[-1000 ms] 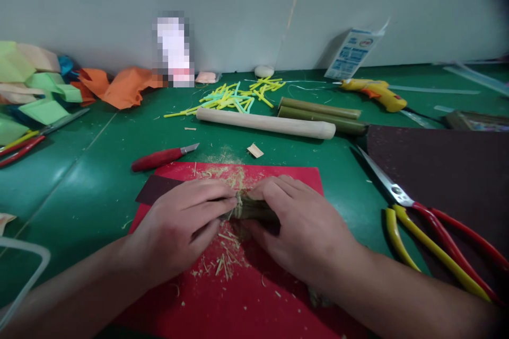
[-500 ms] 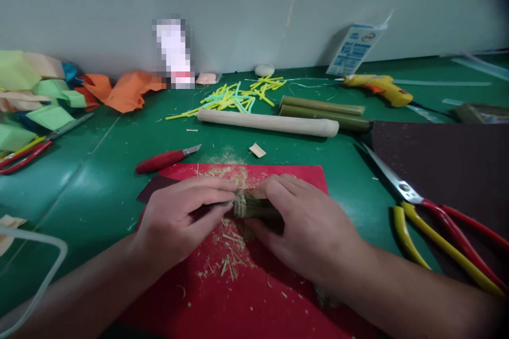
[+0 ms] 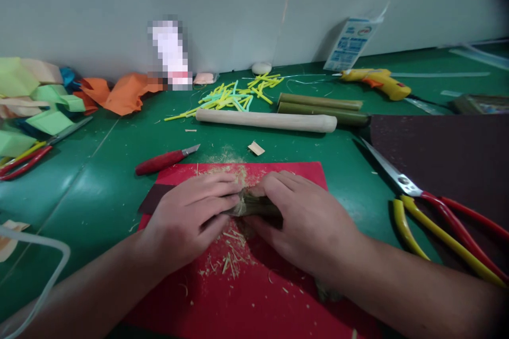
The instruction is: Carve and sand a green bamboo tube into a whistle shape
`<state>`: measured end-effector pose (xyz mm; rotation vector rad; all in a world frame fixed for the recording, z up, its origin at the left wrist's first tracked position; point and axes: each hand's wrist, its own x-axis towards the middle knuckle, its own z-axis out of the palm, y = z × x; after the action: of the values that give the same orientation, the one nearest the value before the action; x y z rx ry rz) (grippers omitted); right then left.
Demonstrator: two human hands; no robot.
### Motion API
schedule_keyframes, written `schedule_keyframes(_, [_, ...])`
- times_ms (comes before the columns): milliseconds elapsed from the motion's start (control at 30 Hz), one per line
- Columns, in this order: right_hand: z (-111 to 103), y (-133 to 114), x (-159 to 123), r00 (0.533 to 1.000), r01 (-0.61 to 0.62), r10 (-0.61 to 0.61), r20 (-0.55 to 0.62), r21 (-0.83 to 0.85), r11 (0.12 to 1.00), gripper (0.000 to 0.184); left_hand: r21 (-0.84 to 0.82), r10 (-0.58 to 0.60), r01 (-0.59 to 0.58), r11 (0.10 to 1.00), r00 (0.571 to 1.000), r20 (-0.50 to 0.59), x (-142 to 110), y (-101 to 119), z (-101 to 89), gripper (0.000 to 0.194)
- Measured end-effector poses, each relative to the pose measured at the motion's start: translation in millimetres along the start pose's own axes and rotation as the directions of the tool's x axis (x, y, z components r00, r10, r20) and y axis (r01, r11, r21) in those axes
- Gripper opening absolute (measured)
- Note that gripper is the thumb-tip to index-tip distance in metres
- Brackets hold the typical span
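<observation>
My right hand [image 3: 306, 222] is wrapped round a short green bamboo piece [image 3: 256, 204] lying on a red mat [image 3: 254, 286]. My left hand [image 3: 191, 220] pinches a dark strip of sandpaper [image 3: 153, 199] and presses it against the frayed left end of the bamboo. Pale shavings [image 3: 228, 259] lie scattered on the mat below both hands.
A red-handled knife [image 3: 163, 160] lies just beyond the mat. Further back are a wooden rolling pin [image 3: 266, 120], two bamboo tubes [image 3: 320, 106], cut straws [image 3: 230, 96] and a yellow glue gun [image 3: 377, 82]. Scissors [image 3: 433, 212] and a dark sheet [image 3: 441, 164] lie right; coloured paper [image 3: 43, 100] left.
My left hand drew back from the bamboo end half a second ago and has now pushed in against it again. The right hand has kept its grip.
</observation>
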<state>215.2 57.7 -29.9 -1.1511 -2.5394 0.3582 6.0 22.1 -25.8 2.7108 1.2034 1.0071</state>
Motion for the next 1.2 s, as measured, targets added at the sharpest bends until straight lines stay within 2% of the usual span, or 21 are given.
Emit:
schedule_keyframes(100, [-0.3,-0.6,-0.3,1.000,-0.005,0.005,-0.007,-0.012,1.000,0.012,0.097,0.078,-0.080,0.992,0.997,0.024,0.7,1.4,-0.8,0.015])
schedule_keyframes(200, [0.0,-0.3,-0.1,1.000,-0.008,0.008,0.012,0.024,1.000,0.013,0.186,0.088,-0.093,0.978,0.996,0.034,3.5,1.6,2.4,0.016])
schedule_keyframes(500, [0.4,0.1,0.6,0.999,-0.018,0.014,0.040,0.100,0.995,0.012,0.236,0.112,-0.110,0.965,0.994,0.007,2.0,4.2,6.1,0.015])
schedule_keyframes(600, [-0.4,0.2,1.5,0.999,-0.002,-0.002,0.037,0.096,0.995,0.012,0.204,0.096,-0.092,0.975,0.995,-0.011,5.2,4.3,6.9,0.017])
schedule_keyframes(733, [-1.4,1.2,2.6,0.999,-0.005,0.001,0.046,0.092,0.996,0.012,0.151,0.081,-0.083,0.985,0.997,0.019,9.5,2.8,7.3,0.020])
schedule_keyframes(900, [-1.0,0.8,2.7,0.999,-0.018,0.014,0.043,0.097,0.995,0.013,0.206,0.110,-0.109,0.972,0.994,0.007,6.0,3.9,6.5,0.016])
schedule_keyframes(1067, [-1.2,0.8,2.7,0.999,-0.001,-0.002,0.032,0.085,0.996,0.013,0.132,0.065,-0.069,0.989,0.997,0.036,9.2,2.6,6.2,0.020])
schedule_keyframes(1200, [-1.1,1.9,3.3,0.999,0.006,-0.009,0.032,0.093,0.996,0.011,0.166,0.079,-0.084,0.983,0.996,0.032,8.1,2.9,4.9,0.018])
